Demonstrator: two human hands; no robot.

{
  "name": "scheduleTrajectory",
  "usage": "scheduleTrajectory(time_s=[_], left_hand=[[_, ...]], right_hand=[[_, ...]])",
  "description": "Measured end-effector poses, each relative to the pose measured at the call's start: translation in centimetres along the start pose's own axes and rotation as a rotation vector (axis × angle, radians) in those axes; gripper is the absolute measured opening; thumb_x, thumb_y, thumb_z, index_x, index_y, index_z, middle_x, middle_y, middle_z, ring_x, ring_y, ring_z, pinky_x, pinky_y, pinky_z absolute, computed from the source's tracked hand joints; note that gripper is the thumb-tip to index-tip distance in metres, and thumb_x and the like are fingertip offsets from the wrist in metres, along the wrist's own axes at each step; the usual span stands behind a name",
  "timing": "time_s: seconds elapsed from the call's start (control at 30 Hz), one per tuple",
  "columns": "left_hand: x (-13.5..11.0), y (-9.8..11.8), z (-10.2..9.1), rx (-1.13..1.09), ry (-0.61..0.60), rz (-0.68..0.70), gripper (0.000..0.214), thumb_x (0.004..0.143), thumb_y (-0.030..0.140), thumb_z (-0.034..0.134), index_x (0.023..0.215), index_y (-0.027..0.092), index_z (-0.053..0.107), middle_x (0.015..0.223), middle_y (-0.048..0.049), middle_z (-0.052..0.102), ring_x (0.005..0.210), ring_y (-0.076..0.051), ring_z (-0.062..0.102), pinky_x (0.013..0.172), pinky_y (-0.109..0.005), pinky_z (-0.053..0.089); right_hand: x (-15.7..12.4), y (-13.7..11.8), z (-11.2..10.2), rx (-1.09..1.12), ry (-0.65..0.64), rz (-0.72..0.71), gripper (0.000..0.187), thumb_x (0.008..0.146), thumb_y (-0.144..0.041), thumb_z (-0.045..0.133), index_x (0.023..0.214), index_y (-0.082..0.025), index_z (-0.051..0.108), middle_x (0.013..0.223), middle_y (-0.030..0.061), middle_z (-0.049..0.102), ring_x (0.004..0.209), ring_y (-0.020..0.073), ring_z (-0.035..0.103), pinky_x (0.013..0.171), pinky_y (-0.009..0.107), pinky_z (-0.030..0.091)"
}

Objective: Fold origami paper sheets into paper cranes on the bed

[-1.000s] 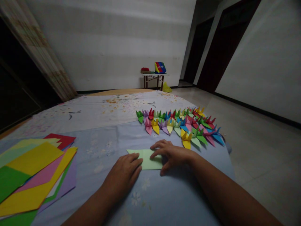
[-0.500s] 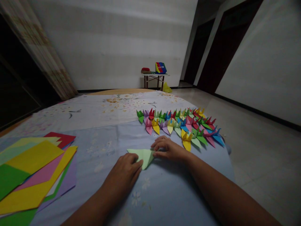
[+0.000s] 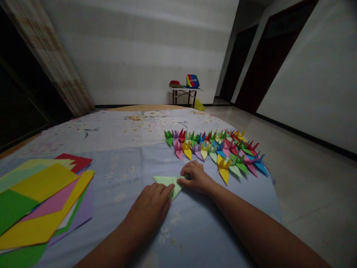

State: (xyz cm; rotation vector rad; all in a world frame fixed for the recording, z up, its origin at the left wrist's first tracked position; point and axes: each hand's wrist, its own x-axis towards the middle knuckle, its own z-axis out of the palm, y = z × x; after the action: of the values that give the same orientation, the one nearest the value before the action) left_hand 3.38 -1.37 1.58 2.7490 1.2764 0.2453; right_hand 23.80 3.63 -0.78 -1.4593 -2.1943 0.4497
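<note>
Pressing on the pale green, triangular folded paper point(image 3: 166, 180) atop the blue floral cloth point(image 3: 119, 186), the left hand point(image 3: 152, 203) lies unclenched; the right hand point(image 3: 198, 178) curls its fingers against the right corner, pinch unclear.

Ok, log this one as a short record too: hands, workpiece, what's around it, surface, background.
left hand: left hand rests on the pale green paper
right hand: right hand touches the paper's right end
workpiece: folded, one pointed corner toward the left
to the left: overlapping coloured sheets
beyond, to the right: multicoloured folded paper birds in rows
surface: blue floral cloth
background: small table bearing a multicoloured bag
</note>
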Motion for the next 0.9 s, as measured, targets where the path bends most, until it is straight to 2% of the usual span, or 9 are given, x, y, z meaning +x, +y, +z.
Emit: scheduleTrajectory(time_s=[0.17,0.57,0.9], left_hand=[[-0.04,0.44,-0.05,0.042,-0.043,0.032,0.035,0.087,0.024,0.043,0.121,0.028,0.051,0.100,-0.0066,0.059,0.093,-0.023,0.053,0.083,-0.039,0.042],[-0.04,0.80,-0.49,0.081,-0.111,-0.003,0.034,0.087,0.026,0.043,0.120,0.026,0.053,0.102,-0.0080,0.058,0.096,-0.025,0.051,0.084,-0.042,0.041],[-0.16,0.77,-0.40,0.086,-0.113,-0.001,0.036,0.088,0.026,0.040,0.123,0.025,0.050,0.104,-0.0073,0.059,0.096,-0.023,0.053,0.087,-0.040,0.040]], right_hand=[[-0.05,-0.10,0.26,-0.016,0.018,0.007,0.020,0.073,-0.038,0.062,0.076,-0.018,0.065,0.088,0.0047,0.060,0.095,0.0216,0.043,0.083,0.035,0.026],[0.10,-0.22,0.78,-0.069,0.024,0.029,0.019,0.074,-0.036,0.062,0.077,-0.018,0.065,0.090,0.0049,0.059,0.095,0.0217,0.040,0.082,0.036,0.025],[0.07,-0.49,0.85,-0.104,0.040,0.043,0.017,0.076,-0.033,0.059,0.075,-0.017,0.063,0.088,0.0043,0.059,0.095,0.0208,0.040,0.079,0.034,0.024]])
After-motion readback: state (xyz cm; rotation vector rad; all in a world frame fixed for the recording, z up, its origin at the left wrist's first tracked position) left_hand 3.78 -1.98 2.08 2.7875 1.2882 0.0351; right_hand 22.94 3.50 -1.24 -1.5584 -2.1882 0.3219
